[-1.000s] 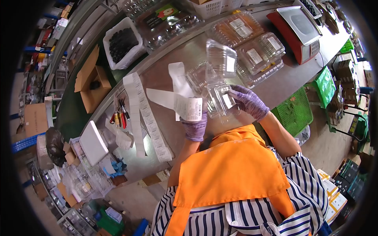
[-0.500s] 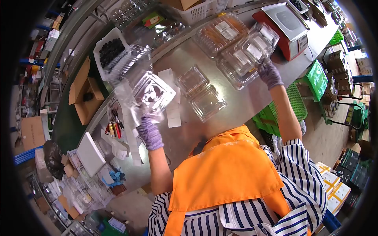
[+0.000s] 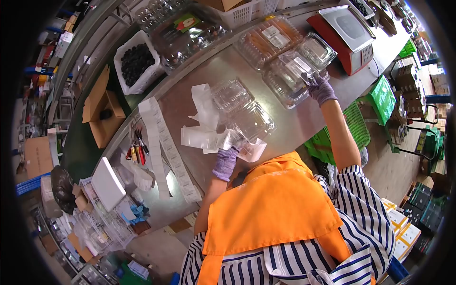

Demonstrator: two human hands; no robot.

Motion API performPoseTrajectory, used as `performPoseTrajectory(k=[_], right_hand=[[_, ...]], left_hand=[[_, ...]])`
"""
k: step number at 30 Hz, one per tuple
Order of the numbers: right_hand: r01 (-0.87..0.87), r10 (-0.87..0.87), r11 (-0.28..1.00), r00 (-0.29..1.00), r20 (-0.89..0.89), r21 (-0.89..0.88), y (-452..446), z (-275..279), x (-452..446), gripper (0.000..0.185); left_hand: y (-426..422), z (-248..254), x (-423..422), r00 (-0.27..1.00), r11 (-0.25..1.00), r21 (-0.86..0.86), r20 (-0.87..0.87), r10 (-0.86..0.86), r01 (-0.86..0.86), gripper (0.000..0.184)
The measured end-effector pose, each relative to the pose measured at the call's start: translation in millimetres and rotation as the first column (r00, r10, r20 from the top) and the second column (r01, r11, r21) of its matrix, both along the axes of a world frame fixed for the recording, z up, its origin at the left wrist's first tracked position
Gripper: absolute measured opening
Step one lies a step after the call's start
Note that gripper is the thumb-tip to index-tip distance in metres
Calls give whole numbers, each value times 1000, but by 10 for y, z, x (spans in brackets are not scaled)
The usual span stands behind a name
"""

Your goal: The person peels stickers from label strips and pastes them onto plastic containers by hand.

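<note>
My left hand (image 3: 227,161), in a purple knit glove, is closed on a white strip of labels (image 3: 202,137) near the table's front edge. Beside its fingertips lies an open clear plastic clamshell box, one half (image 3: 256,121) nearer me and the other half (image 3: 232,96) behind it. My right hand (image 3: 321,88), gloved alike, has its fingers apart at the right edge of a closed clear clamshell box (image 3: 287,78) with a label on top. Another clear box (image 3: 316,50) sits just behind that hand. A larger box with orange contents (image 3: 273,35) stands beside them.
A red scale (image 3: 354,40) stands at the back right. Across the table's far edge are a white tub of dark pieces (image 3: 137,64) and a large clear lidded pack (image 3: 187,35). Long label strips (image 3: 168,147) and hand tools (image 3: 137,149) lie at the left.
My left hand has moved right and towards me; the clear box it held at the left is gone from there, and label strip is now in it. My right hand has lowered slightly from a labelled box.
</note>
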State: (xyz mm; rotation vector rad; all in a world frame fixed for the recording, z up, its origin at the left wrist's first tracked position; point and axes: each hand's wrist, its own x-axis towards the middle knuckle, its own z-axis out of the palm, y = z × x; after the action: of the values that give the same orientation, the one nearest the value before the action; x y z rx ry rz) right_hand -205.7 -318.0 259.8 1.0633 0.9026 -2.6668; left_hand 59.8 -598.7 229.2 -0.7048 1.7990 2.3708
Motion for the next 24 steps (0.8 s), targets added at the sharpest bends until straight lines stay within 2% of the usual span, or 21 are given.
performPoseTrajectory(k=[1, 2, 5, 6, 8, 9, 10, 11, 13, 14, 15, 16, 17, 18, 19, 20, 21, 23, 24], right_hand=[[24, -24, 1000, 1000, -1, -18, 38, -70, -49, 21], [49, -49, 998, 999, 1, -37, 110, -201, -113, 22], [43, -43, 999, 999, 15, -5, 151, -249, -74, 21], [21, -21, 1000, 1000, 14, 4, 218, -326, -66, 21], [-44, 41, 997, 998, 43, 68, 274, -362, -28, 29], [-64, 58, 982, 998, 36, 177, 257, -254, 60, 29], [-86, 80, 956, 996, 32, 280, 250, -139, 182, 28], [-107, 105, 920, 994, 28, 378, 209, -31, 296, 27], [-38, 115, 713, 991, -63, 700, 96, 123, 540, 26], [13, 133, 567, 985, -107, 824, 50, 151, 647, 25], [1, 225, 619, 958, -179, 785, 15, 134, 727, 25], [-17, 307, 669, 917, -255, 743, -21, 110, 802, 24], [-47, 380, 714, 863, -331, 699, -72, 91, 891, 23], [-173, 508, 713, 795, -331, 680, -241, 212, 992, 22], [-339, 693, 626, 655, -302, 702, -391, 294, 1070, 23], [-473, 803, 556, 519, -294, 683, -674, 570, 1206, 27], [-613, 874, 476, 410, -261, 631, -926, 664, 1338, 38], [-803, 953, 292, 199, -228, 520, -1259, 733, 1576, 58], [-785, 993, 113, 77, -85, 609, -1350, 801, 1594, 60]], left_hand=[[30, 15, -50, 1000, 999, -47, 13, -20, 21, 36], [38, -127, -88, 999, 997, 72, 35, 4, -6, 37], [62, -250, -171, 989, 975, 194, 121, 88, -111, 39], [68, -275, -216, 979, 966, 206, 161, 124, -156, 35], [32, -473, -292, 962, 991, 67, 258, 96, -116, 31], [5, -346, -342, 947, 995, -6, 308, 95, -98, 30], [51, -210, -338, 968, 995, -22, 229, 102, -99, 23], [-15, -242, -300, 996, 993, -118, 89, 24, -13, 24], [-101, -477, -82, 994, 966, -247, 50, 93, -78, 22], [-161, -536, 56, 996, 941, -338, 75, 49, -21, 24], [-254, -445, 155, 994, 905, -424, 106, 3, 43, 25], [-378, -345, 260, 961, 951, -265, 262, -87, 159, 26], [-427, -136, 242, 957, 959, -219, 265, -121, 182, 28], [-437, -127, 248, 987, 993, -109, 155, -27, 45, 28], [-436, -121, 240, 995, 996, 13, 52, 84, -85, 28], [-386, 298, 116, 985, 991, 3, 111, 134, -135, 29], [-408, 343, 57, 988, 993, -86, 130, 86, -76, 28], [-328, 569, -139, 998, 924, -380, -55, 36, -54, 28], [-303, 625, -201, 994, 947, -301, -47, 102, -112, 28]])
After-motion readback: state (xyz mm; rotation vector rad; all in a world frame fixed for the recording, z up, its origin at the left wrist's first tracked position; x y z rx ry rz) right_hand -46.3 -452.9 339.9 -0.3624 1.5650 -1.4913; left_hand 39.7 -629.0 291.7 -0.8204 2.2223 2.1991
